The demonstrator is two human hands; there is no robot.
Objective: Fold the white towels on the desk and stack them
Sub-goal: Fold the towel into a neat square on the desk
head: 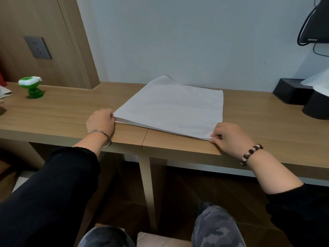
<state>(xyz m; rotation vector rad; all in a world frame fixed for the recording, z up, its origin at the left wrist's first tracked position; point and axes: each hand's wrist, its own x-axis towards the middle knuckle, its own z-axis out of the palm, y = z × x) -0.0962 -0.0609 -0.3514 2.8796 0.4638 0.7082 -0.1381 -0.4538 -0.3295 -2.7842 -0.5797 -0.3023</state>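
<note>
So where does the towel [170, 107] lie?
Flat on the middle of the wooden surface [62, 111], its near edge running close along the front rim.
And how does it look?
White, thin and smooth, roughly square. At the near left corner two layers show, one upon the other. The far corner by the wall curls up a little.
What are the person's hands doing?
The left hand [100, 122] sits at the near left corner, and its fingers [111, 114] pinch the layered edge there. The right hand [229, 135] sits at the near right corner, its fingers [216, 135] curled and pinching that corner against the surface.
Anything else on the surface?
A green toy [33, 87] well off to the left, and a black box [292, 93] at the far right.
</note>
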